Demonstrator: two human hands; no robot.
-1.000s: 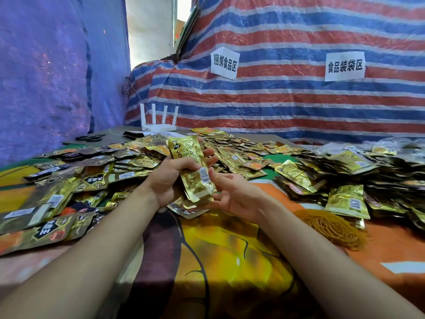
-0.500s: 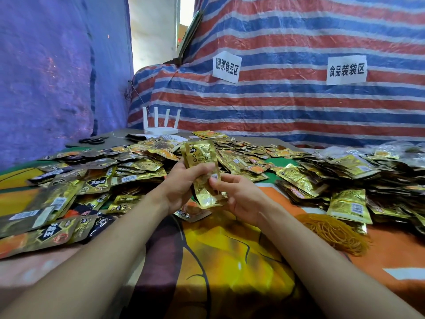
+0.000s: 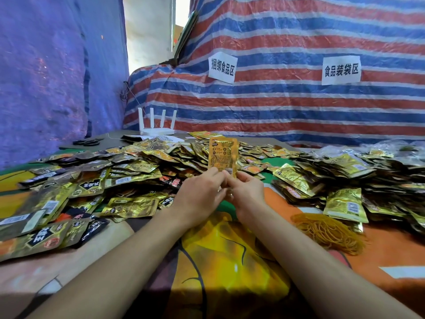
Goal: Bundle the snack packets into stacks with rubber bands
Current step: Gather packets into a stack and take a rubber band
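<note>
Both hands [image 3: 220, 192] pinch glossy flat foil packets [image 3: 222, 155] upright.

packing workshop | tarp walls [image 3: 299, 107] | zone signs [image 3: 341, 70] | packet heaps [image 3: 128, 166]

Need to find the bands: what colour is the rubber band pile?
Orange-brown; the rubber bands show best in the head view.

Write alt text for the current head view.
The left hand and right hand pinch gold snack packets upright by the bottom edge over a cloth-covered table. Loose packets lie heaped around them, and a pile of rubber bands sits to the right.
</note>
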